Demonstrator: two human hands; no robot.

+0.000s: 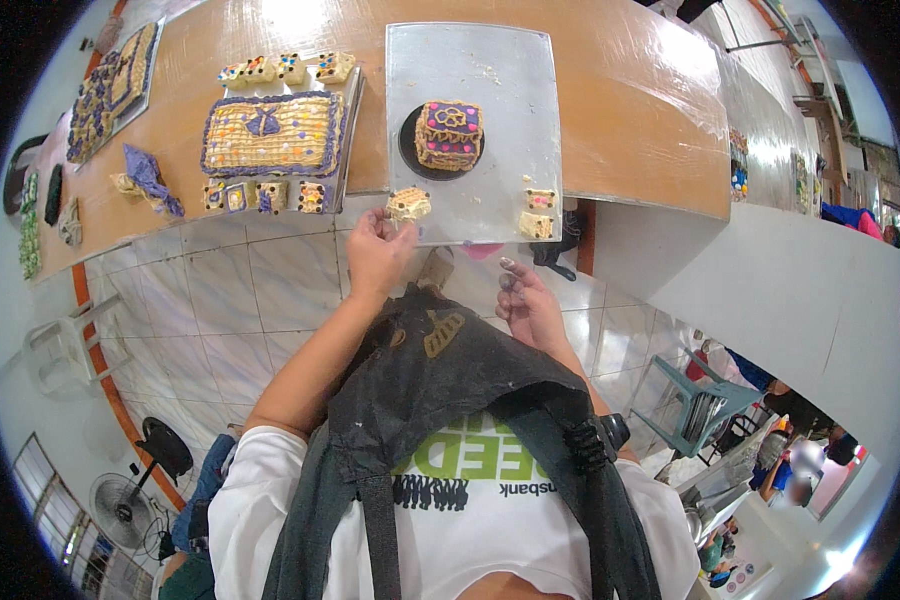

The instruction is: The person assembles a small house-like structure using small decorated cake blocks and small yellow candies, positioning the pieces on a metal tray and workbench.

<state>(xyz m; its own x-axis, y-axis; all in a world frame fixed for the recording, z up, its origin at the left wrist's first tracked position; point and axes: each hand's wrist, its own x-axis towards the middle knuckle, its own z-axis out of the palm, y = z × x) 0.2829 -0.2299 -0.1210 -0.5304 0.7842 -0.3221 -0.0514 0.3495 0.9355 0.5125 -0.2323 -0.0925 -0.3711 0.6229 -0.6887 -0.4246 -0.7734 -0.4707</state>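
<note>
Head view: left hand pinches a small frosted cake square at the near edge of a metal tray. Beyond it sits a decorated stacked cake. Right hand hangs empty, fingers loosely curled.

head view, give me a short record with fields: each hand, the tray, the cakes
left hand: the left hand pinches a small cake piece at the near edge of the metal tray
right hand: the right hand hangs free below the tray, fingers smeared with frosting
tray: holds a stacked cake on a dark plate, two small squares at its near right corner
further left: a large purple-edged cake with small pieces around it
</note>
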